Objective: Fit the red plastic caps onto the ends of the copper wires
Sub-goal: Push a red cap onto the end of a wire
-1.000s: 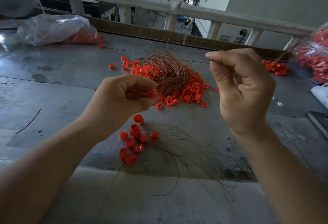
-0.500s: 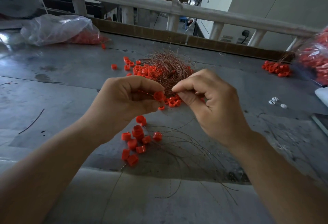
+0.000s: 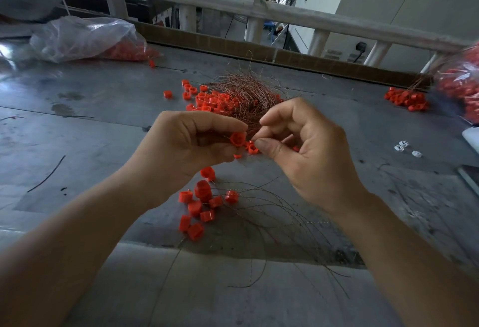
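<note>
- Left hand [image 3: 186, 150]: bare; skin creases show at the finger joints.
- Right hand [image 3: 311, 155]: bare; knuckles and tendon ridges stand out on its back.
- Right thumbnail [image 3: 262, 143]: cut short, plain (the only nail seen clearly).
- Left forearm [image 3: 77, 236]: uncovered as far as the frame edge.
- Right forearm [image 3: 401, 249]: likewise uncovered to the frame edge (outline slightly blurred).

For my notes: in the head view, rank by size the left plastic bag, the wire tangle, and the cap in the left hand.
1. Plastic bag
2. Wire tangle
3. Cap, smallest, though nearest
</note>
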`<state>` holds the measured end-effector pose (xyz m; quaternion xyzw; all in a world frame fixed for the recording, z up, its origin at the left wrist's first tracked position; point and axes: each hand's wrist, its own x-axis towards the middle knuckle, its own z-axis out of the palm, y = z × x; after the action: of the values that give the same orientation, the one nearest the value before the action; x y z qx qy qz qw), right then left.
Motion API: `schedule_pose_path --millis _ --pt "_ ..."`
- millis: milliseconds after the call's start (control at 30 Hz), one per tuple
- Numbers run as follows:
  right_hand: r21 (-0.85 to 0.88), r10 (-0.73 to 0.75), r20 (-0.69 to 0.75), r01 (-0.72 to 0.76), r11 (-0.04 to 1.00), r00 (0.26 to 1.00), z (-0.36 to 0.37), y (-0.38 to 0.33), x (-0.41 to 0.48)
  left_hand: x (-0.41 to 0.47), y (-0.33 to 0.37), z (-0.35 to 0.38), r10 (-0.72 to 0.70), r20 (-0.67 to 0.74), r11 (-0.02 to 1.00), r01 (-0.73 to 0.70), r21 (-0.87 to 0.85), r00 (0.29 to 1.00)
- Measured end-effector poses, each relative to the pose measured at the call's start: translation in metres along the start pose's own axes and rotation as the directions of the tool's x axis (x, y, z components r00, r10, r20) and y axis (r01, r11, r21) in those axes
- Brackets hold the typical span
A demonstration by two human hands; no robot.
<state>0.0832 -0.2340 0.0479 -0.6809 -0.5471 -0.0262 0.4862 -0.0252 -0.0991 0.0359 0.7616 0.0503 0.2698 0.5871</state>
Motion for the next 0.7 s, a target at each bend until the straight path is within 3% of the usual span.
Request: schedule_pose_path --millis 700 --pt "-0.038 0.064 0.015 -0.063 0.997 0.998 0.0001 -0.0037 0.0007 -0.0033 0.0037 0.0009 -0.002 0.084 0.999 0.006 -0.045 0.996"
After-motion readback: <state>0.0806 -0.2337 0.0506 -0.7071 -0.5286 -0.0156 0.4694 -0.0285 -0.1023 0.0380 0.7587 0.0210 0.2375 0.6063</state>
